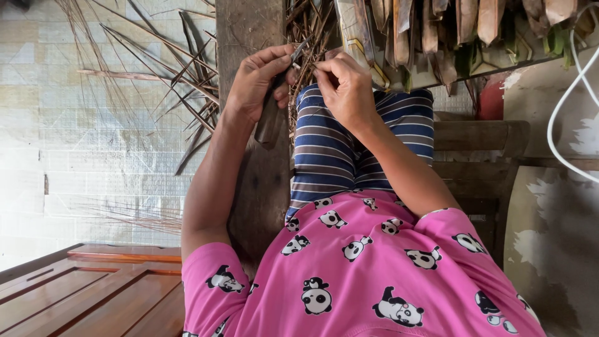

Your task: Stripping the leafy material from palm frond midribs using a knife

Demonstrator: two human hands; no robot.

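My left hand point(257, 81) grips a knife with a dark wooden handle point(269, 125); its short blade points up toward my other hand. Close beside it, my right hand point(346, 87) pinches a thin dry palm-leaf strip point(304, 62) against the blade. Both hands work above my knee, which is covered by blue and brown striped shorts point(337, 150). A pink shirt with a panda print point(362, 268) fills the bottom of the view.
A worn wooden plank point(249, 25) runs under my left hand. Dry palm ribs point(187, 87) spread over the pale tiled floor point(75, 143). Dried leaf pieces point(437, 31) are piled top right. A white cable point(561, 106), a wooden bench point(480, 150) and a varnished door panel point(93, 293) lie around.
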